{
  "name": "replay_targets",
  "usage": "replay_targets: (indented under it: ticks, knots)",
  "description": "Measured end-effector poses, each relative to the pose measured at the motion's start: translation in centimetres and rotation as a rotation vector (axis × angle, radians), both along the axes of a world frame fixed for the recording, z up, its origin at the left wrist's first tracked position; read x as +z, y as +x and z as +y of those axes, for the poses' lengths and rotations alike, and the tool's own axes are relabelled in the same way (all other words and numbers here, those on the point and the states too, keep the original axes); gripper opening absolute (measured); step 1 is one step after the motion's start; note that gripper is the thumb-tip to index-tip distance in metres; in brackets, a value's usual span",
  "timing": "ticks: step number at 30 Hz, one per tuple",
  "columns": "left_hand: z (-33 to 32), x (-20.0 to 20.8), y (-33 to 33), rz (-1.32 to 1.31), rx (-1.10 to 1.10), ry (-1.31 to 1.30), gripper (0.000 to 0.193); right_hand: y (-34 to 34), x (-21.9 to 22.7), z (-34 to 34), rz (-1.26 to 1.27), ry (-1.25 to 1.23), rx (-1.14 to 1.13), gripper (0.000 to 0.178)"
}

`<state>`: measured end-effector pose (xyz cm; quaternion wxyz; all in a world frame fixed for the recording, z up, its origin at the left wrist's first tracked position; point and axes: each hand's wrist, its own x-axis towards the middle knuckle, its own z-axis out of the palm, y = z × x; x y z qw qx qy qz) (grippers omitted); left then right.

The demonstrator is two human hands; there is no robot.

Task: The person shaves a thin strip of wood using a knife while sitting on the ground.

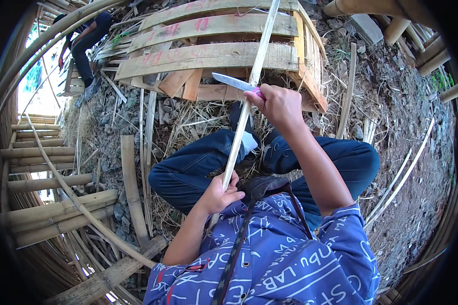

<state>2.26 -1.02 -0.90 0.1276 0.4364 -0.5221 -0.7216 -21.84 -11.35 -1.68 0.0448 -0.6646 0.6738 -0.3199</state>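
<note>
Slanting down the middle of the view, a long pale bamboo strip passes between the person's bent legs. The left hand is curled closed around its lower part; the right hand wraps firmly about the handle of a knife, whose blade crosses the strip higher up. Whether the right fingers also pinch the strip is hidden. If the blade snags and breaks free, or the strip twists, the knife could skid toward the left hand or the legs. Beyond stands a slatted wooden crate.
</note>
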Motion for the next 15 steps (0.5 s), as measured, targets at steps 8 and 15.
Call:
replay_targets:
  ticks: [8, 15]
  knots:
    - [-0.1, -0.5, 0.2, 0.016, 0.001, 0.005, 0.037, 1.8, -1.0, -0.2, -0.312, 0.001, -0.115, 0.044]
    - [0.1, -0.6, 0.2, 0.053, 0.021, 0.045, 0.034, 3.8, -2.4, -0.3, -0.485, -0.099, -0.207, 0.041]
